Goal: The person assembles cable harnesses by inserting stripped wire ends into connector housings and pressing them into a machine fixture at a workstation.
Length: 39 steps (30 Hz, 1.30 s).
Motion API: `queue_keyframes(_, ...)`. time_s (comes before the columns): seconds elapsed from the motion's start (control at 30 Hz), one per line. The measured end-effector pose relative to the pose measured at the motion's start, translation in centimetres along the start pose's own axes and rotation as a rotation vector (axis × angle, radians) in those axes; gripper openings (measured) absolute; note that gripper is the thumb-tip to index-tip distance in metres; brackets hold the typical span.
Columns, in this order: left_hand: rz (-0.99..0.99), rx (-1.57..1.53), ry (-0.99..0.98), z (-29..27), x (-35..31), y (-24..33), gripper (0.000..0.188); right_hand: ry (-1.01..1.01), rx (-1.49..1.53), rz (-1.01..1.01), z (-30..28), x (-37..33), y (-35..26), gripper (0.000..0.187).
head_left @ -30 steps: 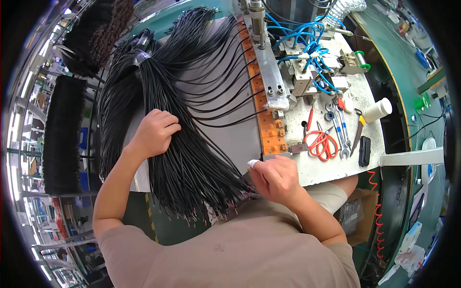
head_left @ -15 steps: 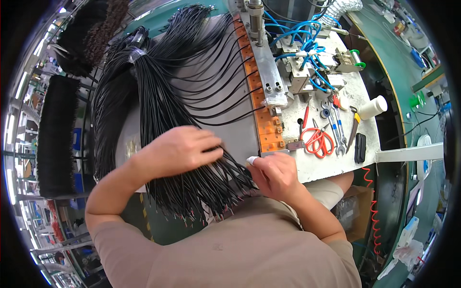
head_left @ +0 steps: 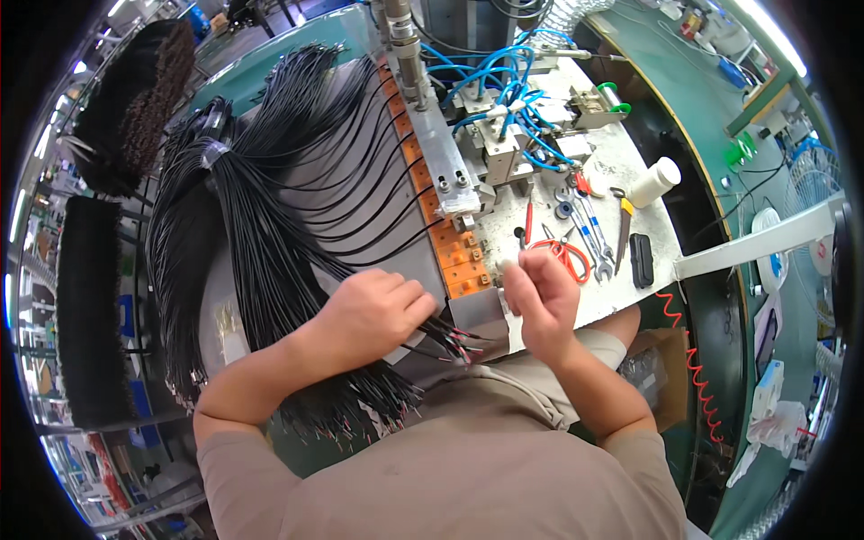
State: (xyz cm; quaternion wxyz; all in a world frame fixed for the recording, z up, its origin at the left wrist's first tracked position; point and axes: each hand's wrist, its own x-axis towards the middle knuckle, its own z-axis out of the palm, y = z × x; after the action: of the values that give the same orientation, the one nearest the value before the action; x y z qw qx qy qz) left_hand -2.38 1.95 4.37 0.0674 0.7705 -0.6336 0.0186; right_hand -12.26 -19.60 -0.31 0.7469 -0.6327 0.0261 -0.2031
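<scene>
A big bundle of black cables [head_left: 261, 243] is fanning across the grey bench [head_left: 360, 180] in front of you, beside the orange fixture strip [head_left: 454, 256]. Your left hand [head_left: 373, 310] is lying curled on the cables, pinching a few stripped ends near its fingertips. Your right hand [head_left: 540, 297] is hovering loosely clenched just beside the red scissors [head_left: 567, 256]; I cannot tell whether it is gripping anything.
</scene>
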Motion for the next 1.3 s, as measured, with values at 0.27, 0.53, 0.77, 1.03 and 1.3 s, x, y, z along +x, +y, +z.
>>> queue_keyframes(0.27, -0.521, -0.975, -0.117, -0.7, 3.7, -2.3, 0.011, -0.125, -0.337, -0.061, -1.3, 1.5, 1.9, 0.009)
queue_keyframes(0.53, -0.68, -1.418, -0.038, 2.0, 2.9, -3.3, 0.017, -0.094, -0.619, -0.4, 0.3, 1.1, 2.0, 0.014)
queue_keyframes(0.77, -0.718, -1.476, -0.013, 0.6, 3.1, -3.0, 0.016, -0.175, -0.746, -0.416, 0.8, 1.8, 1.6, 0.016)
queue_keyframes(1.03, -0.549, -1.361, 0.122, 2.7, 2.4, -3.2, 0.015, -0.116, -0.698, -0.334, 2.0, 1.7, 1.8, 0.011)
queue_keyframes(1.3, -0.529, -1.337, 0.103, 2.7, 2.7, -3.2, 0.015, -0.115, -0.779, -0.378, 2.1, 1.6, 2.0, 0.012)
